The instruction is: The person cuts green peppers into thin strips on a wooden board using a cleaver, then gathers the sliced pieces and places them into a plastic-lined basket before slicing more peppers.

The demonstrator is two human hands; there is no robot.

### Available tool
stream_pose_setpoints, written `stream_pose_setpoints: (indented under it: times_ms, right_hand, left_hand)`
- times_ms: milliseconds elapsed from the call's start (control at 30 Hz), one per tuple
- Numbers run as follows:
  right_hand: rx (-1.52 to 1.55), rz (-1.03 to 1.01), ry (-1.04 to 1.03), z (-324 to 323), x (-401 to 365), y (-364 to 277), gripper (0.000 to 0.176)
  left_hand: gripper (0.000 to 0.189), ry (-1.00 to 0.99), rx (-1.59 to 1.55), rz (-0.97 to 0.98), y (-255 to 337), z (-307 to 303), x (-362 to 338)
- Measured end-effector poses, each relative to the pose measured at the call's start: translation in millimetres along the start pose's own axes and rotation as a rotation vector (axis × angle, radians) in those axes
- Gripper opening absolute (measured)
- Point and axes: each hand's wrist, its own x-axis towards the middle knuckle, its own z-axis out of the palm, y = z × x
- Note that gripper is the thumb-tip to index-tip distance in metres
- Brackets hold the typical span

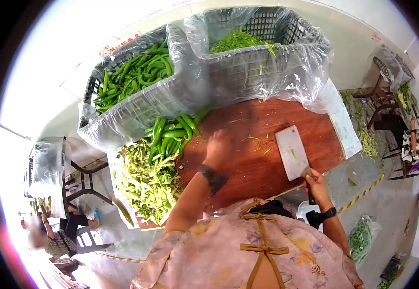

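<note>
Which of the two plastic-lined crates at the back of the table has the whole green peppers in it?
The left crate: long, uncut green peppers are heaped in it, while the right crate holds finely cut green shreds.

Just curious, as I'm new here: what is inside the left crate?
Whole green peppers, piled in a clear plastic liner. They cover the bottom of the crate, so anything beneath them cannot be seen.

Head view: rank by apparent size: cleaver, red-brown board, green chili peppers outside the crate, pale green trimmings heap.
1. Red-brown board
2. Pale green trimmings heap
3. Green chili peppers outside the crate
4. Cleaver
</note>
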Motion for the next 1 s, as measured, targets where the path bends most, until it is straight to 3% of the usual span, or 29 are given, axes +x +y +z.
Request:
stream_pose_setpoints:
  times_ms: [33,100,200,233,300,433,500,533,600,633,700,767,900,967,1000]
  right_hand:
    - [0.005,-0.001,0.004,-9.4,-8.4,-1.0,0.024]
    - [0.177,0.331,-0.053,-30.9,-27.3,-6.4,0.023]
    - [0.169,0.492,-0.147,-42.1,-35.1,1.6,0.02]
    - [0.167,0.493,-0.143,-40.3,-33.3,0.8,0.02]
    - [0.057,0.457,-0.264,-26.9,-16.4,-8.0,0.021]
    - [0.115,0.356,-0.411,3.1,31.7,-13.2,0.026]
    - [0.101,0.337,-0.379,19.4,41.3,-22.4,0.028]
    - [0.087,0.322,-0.342,23.2,45.1,-25.5,0.03]
    - [0.162,0.316,-0.349,20.5,43.7,-30.7,0.031]
    - [0.233,0.315,-0.347,19.2,41.6,-37.9,0.032]
    - [0.289,0.305,-0.334,12.3,36.3,-63.8,0.033]
    - [0.278,0.142,-0.308,4.7,36.7,-100.3,0.035]
    - [0.239,-0.131,-0.112,3.0,58.4,-192.7,0.032]
    - [0.052,-0.466,-0.104,10.9,72.0,-242.5,0.034]
    - [-0.012,-0.59,0.005,18.6,79.1,-261.3,0.034]
  left_hand:
    - [0.017,0.0,0.001,0.006,1.1,3.6,3.4]
    - [0.013,-0.037,-0.259,0.108,3.9,14.3,13.3]
    - [0.015,-0.034,-0.092,0.271,5.3,49.5,25.7]
    - [0.015,-0.033,-0.096,0.272,5.5,75.8,27.7]
    - [0.018,-0.337,-0.025,0.189,8.1,124.5,32.3]
    - [0.02,-0.32,-0.148,0.373,58.4,63.3,38.0]
    - [0.023,-0.472,-0.264,0.085,79.0,37.6,43.4]
    - [0.023,-0.469,-0.256,0.082,78.6,32.4,41.9]
    - [0.025,-0.062,-0.294,0.212,69.3,17.7,36.8]
    - [0.025,-0.056,-0.286,0.21,58.9,11.9,35.3]
    - [0.026,0.151,-0.273,0.293,32.7,-4.1,30.9]
    - [0.024,0.218,-0.296,0.089,17.1,-24.4,18.7]
    - [0.029,0.206,-0.289,-0.016,-2.4,-33.1,-7.4]
    - [0.03,0.139,-0.187,-0.039,-4.9,-28.6,-16.0]
    - [0.031,0.132,-0.225,-0.06,-6.4,-22.0,-19.7]
